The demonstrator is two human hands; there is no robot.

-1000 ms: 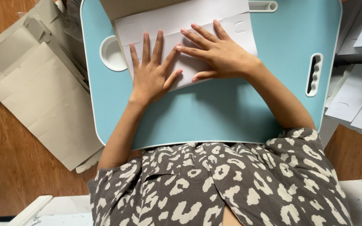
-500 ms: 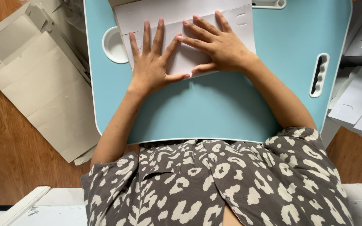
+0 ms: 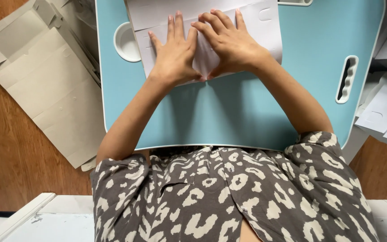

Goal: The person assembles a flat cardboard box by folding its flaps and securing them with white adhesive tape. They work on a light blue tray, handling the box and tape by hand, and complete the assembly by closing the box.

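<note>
Left hand: my palm slides right across the white cardboard sheet, now touching my other hand.
Right hand: my fingers draw together and point up the sheet, no longer splayed leftward.

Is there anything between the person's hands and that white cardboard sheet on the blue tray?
Nothing visible. The left hand and the right hand both lie flat, directly on the white cardboard sheet, which rests on the blue tray. The hands meet near the sheet's middle.

Two hands, one white card sheet
</note>
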